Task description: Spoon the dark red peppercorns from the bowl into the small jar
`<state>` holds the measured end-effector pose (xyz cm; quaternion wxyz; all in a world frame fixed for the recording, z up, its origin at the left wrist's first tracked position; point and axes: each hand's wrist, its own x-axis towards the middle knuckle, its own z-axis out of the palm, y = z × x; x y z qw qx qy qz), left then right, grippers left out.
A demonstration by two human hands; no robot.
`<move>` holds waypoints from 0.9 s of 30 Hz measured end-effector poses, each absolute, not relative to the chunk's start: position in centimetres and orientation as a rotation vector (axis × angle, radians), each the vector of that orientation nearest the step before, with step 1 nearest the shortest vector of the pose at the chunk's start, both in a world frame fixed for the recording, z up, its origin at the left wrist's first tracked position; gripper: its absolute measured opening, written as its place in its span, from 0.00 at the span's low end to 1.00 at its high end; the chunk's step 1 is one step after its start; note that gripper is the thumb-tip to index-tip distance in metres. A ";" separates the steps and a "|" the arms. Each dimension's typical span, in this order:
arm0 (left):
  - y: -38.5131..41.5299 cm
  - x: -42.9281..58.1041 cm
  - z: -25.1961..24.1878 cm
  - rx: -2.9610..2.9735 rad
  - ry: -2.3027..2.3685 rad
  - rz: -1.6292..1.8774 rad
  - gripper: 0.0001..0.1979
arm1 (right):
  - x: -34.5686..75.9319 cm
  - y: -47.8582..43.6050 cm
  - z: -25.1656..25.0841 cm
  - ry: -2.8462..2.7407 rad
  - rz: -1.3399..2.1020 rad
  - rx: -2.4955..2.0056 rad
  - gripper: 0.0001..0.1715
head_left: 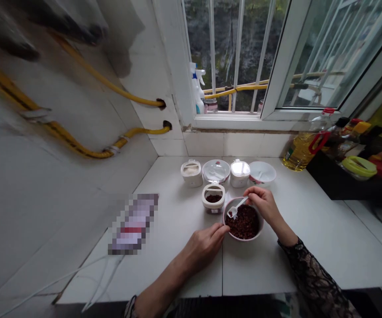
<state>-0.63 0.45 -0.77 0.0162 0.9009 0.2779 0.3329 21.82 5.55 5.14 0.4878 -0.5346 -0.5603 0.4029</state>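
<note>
A pink bowl (228, 211) full of dark red flakes stands on the white counter (184, 247). My left hand (204, 245) rests against the bowl's left rim, fingers curled on it. My right hand (263, 204) pinches the handle of a small white spoon (236, 208), whose scoop carries a few flakes over the bowl's left side. Just behind the bowl sits an open small white jar (213, 198) with dark flakes inside.
Behind the jar stand two more white jars (191, 173) (239, 173), a clear lid (216, 170) and a white bowl (262, 173). An oil bottle (301, 149) and a black rack of condiments (353, 176) stand right. A blurred packet (134, 223) lies left; spray bottle (197, 92) on the sill.
</note>
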 end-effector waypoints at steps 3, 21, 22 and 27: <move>0.5 -0.6 -0.8 2.803 0.861 1.017 0.14 | 21.3 5.4 5.3 -1.301 0.973 -1.242 0.10; 0.5 -0.5 -0.6 2.806 0.856 1.031 0.13 | 22.1 4.7 6.0 -1.858 -0.077 -1.126 0.11; 0.5 -0.5 -0.5 2.806 0.855 1.031 0.13 | 22.2 4.8 5.8 -1.907 -0.086 -1.143 0.11; 0.4 -0.6 -0.6 2.797 0.861 1.004 0.13 | 21.6 5.0 4.6 -2.125 0.030 -1.209 0.12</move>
